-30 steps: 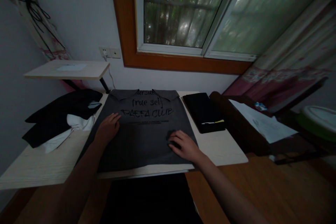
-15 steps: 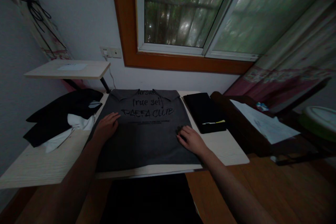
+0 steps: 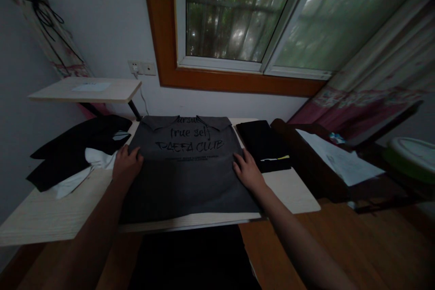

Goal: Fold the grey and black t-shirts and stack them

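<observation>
Window (image 3: 234, 22): framed in orange-brown wood, set in a white wall (image 3: 272, 108) behind a pale wooden desk (image 3: 302, 195).
Riser shelf (image 3: 50, 90): raised over the desk's far left corner.
Black garment (image 3: 81, 138): heaped at left with a white cloth (image 3: 73, 183).
Left hand (image 3: 127, 165): palm down, fingers loosely parted on the left edge of a grey printed shirt (image 3: 190, 186); without anything visibly gripped; close by the white cloth, hard to tell whether touching.
Grey printed shirt: spread flat between both hands, equally near to each; notched, collar-like end toward the wall, opposite edge along the desk's front; lettered right way up for the near side; long axis uncertain from this slant.
Right hand (image 3: 249, 172): fingers slightly curled and parted, resting on the right edge, without anything visibly gripped.
Folded black item (image 3: 263, 138): just right of the shirt, limiting room there; cloth or folder, impossible to tell.
Paper sheet (image 3: 340, 158): beyond the desk, well apart from both hands.
</observation>
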Demonstrator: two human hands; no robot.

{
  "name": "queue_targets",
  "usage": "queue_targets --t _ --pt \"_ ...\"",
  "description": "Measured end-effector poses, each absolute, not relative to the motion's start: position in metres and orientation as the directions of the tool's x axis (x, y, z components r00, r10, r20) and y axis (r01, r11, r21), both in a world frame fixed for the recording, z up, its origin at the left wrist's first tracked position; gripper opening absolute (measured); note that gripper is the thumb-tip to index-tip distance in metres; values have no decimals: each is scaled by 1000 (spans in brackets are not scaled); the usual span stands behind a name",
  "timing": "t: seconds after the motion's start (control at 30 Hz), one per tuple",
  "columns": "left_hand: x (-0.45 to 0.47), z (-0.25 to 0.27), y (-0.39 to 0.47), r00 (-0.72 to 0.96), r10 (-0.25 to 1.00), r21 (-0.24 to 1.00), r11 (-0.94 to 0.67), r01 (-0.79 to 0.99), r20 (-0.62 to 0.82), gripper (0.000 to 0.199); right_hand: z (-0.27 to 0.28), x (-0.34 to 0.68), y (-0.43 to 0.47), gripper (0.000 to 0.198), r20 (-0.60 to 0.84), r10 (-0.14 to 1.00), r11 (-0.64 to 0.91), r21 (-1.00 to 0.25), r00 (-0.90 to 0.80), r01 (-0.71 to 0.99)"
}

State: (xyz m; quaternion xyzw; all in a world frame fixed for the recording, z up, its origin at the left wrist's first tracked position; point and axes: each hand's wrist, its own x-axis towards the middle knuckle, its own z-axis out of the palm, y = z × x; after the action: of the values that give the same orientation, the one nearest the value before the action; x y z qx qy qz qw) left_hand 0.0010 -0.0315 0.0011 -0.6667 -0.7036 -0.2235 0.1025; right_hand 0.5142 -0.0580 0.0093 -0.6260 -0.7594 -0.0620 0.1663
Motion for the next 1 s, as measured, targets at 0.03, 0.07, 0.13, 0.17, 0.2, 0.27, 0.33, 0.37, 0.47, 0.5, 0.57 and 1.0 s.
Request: queue_targets --t 0.03,0.07,0.13,0.17,0.2,0.27,0.33,0.37,0.47,0.5,0.57,1.0 --pt "1 1 -31 -85 899 174 9 985 429 50 8 514 -53 51 316 936 201 -114 -156 973" --pt "0 1 -30 -72 907 168 1 986 416 50 8 514 -48 53 303 940 196 -113 -154 974" --pt "-3 2 -27 -20 921 142 -39 989 389 49 7 513 -37 56 279 949 185 -110 -148 977" --pt "-4 2 -25 17 927 123 -68 990 376 49 7 511 -31 56 269 952 178 -108 -144 978" --pt "-6 2 -22 48 930 103 -92 990 364 49 8 510 -25 56 259 956 169 -106 -137 980" --pt "-8 1 -16 49 937 82 -82 993 345 50 7 507 -13 57 247 962 145 -103 -116 984" --pt "-9 1 -9 -29 942 95 -3 995 334 52 7 504 -2 58 238 966 125 -106 -97 986" --pt "-8 1 -7 -76 940 110 41 993 332 54 7 503 2 58 234 968 121 -108 -93 987" --pt "-4 2 -2 -119 936 126 81 989 330 55 6 502 11 56 237 967 127 -109 -98 986" --pt "-2 3 -1 -122 936 123 86 989 330 54 6 502 13 56 243 965 130 -111 -100 985" --pt "3 6 0 -133 937 118 100 988 323 53 6 502 17 55 259 961 132 -119 -98 984" --pt "20 25 -6 -69 971 -2 71 997 231 44 13 501 28 48 327 941 135 -135 -84 982"
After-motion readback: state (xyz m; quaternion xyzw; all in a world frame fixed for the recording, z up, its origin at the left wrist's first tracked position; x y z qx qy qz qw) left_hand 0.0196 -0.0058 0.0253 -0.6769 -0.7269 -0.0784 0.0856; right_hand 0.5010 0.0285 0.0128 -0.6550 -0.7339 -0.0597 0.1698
